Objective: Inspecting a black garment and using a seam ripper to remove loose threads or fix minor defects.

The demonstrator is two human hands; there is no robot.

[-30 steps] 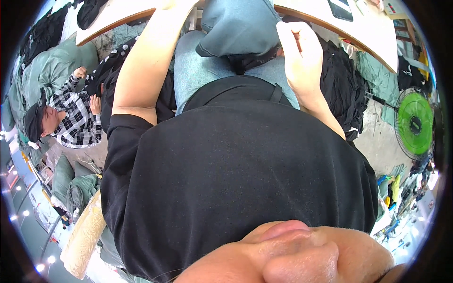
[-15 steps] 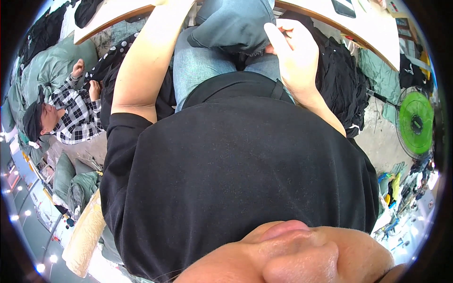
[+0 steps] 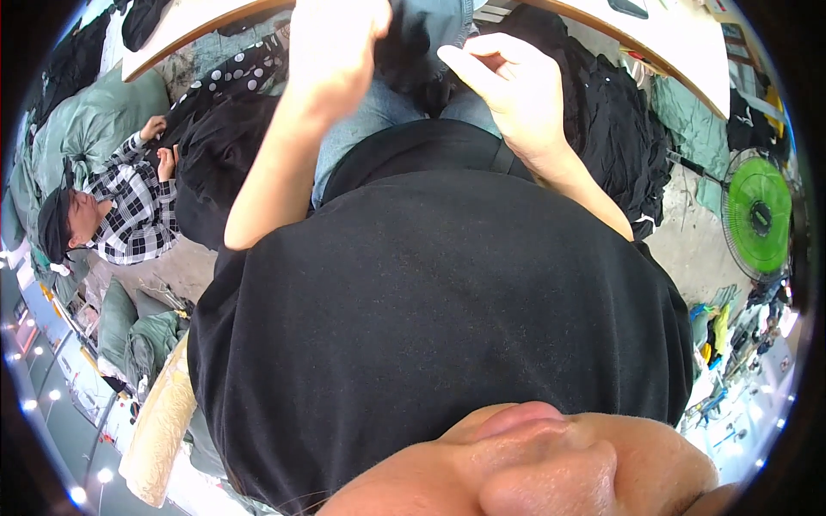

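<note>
A blue denim piece (image 3: 436,24) with a frayed edge hangs over my lap at the table's front edge, between my hands. My left hand (image 3: 337,47) is raised at the top of the view, to the left of the denim. Motion smears it and its fingers run out of the picture, so its grip cannot be told. Beside the denim's right edge, my right hand (image 3: 519,95) has its fingers curled and its thumb drawn toward them in a pinch. What lies between those fingertips, if anything, is too small to make out.
A white table (image 3: 675,52) with a wooden edge curves across the top, bearing a dark phone (image 3: 628,8). Black cloth heaps (image 3: 615,138) lie on the right, near a green fan (image 3: 759,217). On the left, a person in a checked shirt (image 3: 138,211) sits by dark cloth.
My left forearm has swung inward, bringing that hand back into view over the denim's left side. My right hand has shifted slightly left, and the denim has moved up, showing less.
</note>
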